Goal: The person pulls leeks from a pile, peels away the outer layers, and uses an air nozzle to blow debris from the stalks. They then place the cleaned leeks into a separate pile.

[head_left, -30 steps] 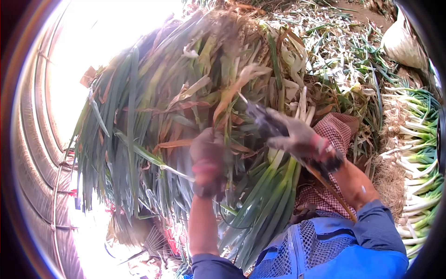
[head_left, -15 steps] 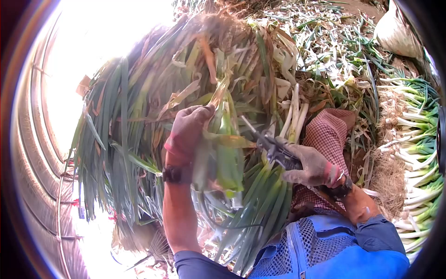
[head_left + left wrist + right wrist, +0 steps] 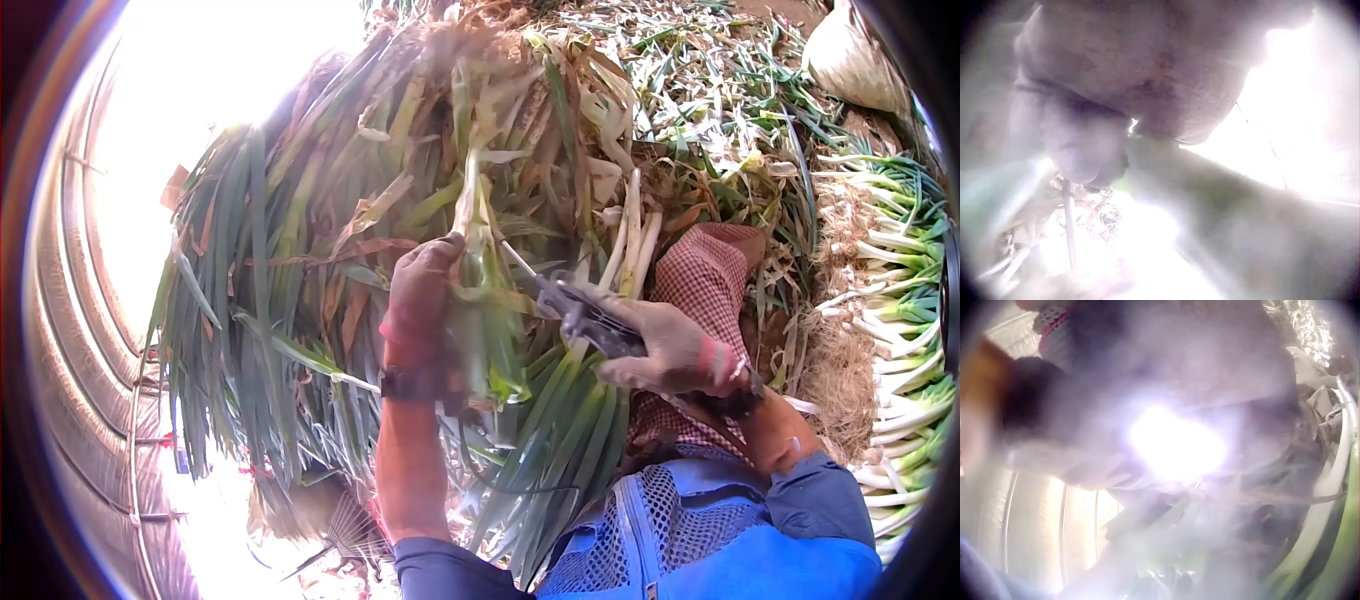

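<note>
My gloved left hand [image 3: 425, 285] grips a green onion [image 3: 470, 195] by its stalk, the pale root end up and the broad leaves hanging below. In the left wrist view, blurred green leaves [image 3: 1222, 200] stretch away from under the glove. My gloved right hand [image 3: 665, 345] holds a black air blow gun [image 3: 595, 318], its thin metal nozzle pointing up and left right at the onion's stalk. Glare covers most of the right wrist view, where the glove [image 3: 1210, 369] fills the top. Under the hands lies a large heap of untrimmed green onions [image 3: 270, 220].
Cleaned onions [image 3: 895, 350] lie in a row on the right, roots inward. Several pale stalks [image 3: 630, 240] rest beside the checked cloth over a leg [image 3: 705, 280]. Leaf scraps [image 3: 690, 90] cover the ground behind, near a white sack [image 3: 855, 60]. A fan rake [image 3: 350, 530] lies lower left.
My left hand has come up from the heap with the onion. A loose brown leaf above it is gone. The right hand drew back, then the nozzle came close to the stalk.
</note>
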`<state>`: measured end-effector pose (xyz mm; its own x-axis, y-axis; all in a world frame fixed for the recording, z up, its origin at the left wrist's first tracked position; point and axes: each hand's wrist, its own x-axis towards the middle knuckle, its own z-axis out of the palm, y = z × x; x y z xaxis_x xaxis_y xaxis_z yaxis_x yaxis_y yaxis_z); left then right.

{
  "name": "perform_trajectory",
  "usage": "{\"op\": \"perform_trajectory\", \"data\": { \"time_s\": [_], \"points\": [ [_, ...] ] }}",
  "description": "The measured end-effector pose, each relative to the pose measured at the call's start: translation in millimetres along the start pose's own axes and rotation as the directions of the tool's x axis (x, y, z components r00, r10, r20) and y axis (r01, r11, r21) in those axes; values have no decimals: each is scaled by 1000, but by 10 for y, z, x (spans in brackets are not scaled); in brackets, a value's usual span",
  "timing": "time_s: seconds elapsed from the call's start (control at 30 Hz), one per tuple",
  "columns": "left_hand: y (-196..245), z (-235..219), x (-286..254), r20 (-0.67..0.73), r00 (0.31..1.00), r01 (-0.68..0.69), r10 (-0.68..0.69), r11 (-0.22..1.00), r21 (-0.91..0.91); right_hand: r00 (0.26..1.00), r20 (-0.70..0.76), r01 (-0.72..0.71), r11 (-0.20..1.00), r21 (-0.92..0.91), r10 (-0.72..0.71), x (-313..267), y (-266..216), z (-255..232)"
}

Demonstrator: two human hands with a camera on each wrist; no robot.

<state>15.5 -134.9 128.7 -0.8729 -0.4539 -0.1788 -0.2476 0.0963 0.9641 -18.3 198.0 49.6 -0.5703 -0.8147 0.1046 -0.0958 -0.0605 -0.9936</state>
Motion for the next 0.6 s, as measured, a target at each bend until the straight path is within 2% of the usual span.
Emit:
{"op": "perform_trajectory", "data": {
  "time_s": [0.03,0.07,0.1,0.13,0.17,0.23,0.27,0.3,0.37,0.4,0.43,0.47,0.53,0.6],
  "points": [
    [-50,-38,38,3,1000,0,0,1000,-1,996,21,-83,991,-107,85,59,-47,-3],
    [-27,-34,38,-8,999,48,-49,994,-97,984,36,-160,964,-214,172,88,-70,-4],
    [-10,-37,32,-17,995,93,-98,977,-191,995,7,-94,967,-235,98,108,-4,18],
    [11,-61,11,-21,995,94,-100,977,-191,995,11,-93,968,-233,98,120,28,39],
    [146,-23,-66,-13,987,154,-162,954,-256,999,22,-41,978,-204,46,125,53,60],
    [156,-155,68,79,985,172,-153,905,-389,1000,27,8,984,-177,-4,154,56,62],
    [160,-221,136,125,981,188,-147,873,-451,998,15,-60,974,-218,65,200,34,51],
    [293,-292,231,300,951,223,-72,834,-505,991,1,-128,958,-257,132,236,22,46],
    [438,-207,372,356,922,120,150,765,-633,994,4,-107,961,-254,111,289,80,62],
    [566,-44,368,243,930,-29,276,715,-699,996,7,-83,965,-250,88,322,116,77],
    [645,-21,394,168,954,-83,249,756,-649,996,9,-84,964,-250,89,365,138,93],
    [708,39,390,167,954,-83,248,755,-650,996,-17,-87,958,-272,85,419,156,109],
    [764,233,359,40,938,-260,343,777,-574,996,-42,-90,953,-291,81,564,221,113],
    [539,251,324,33,941,-267,336,803,-533,994,-91,-97,926,-366,69,808,251,32]
  ]
}}
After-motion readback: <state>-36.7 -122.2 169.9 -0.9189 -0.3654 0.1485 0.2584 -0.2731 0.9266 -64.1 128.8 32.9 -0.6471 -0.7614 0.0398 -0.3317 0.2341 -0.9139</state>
